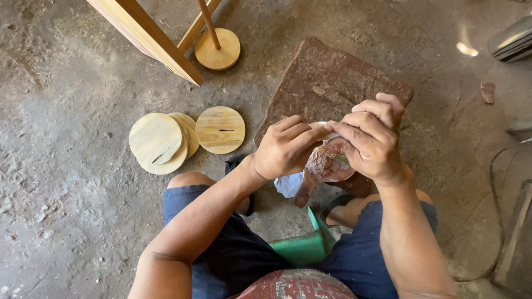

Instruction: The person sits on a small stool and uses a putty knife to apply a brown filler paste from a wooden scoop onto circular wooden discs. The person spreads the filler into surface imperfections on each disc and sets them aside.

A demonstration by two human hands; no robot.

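Disc (331, 160), round and caked with reddish paste, sat gripped between your hands: left hand (285, 148) pinched its near edge, right hand (372, 138) curled over the far rim, steadying it above the slab (332, 77). Left of your hands, bare wooden discs (185, 135) lay on the floor (66, 166).

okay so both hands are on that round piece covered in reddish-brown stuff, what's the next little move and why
Probably a small turn of the round piece between the fingers. Both the left hand and the right hand pinch it at its upper edge over the stained board, so the coated face below stays free, and a fresh bit of rim would come under the fingertips.
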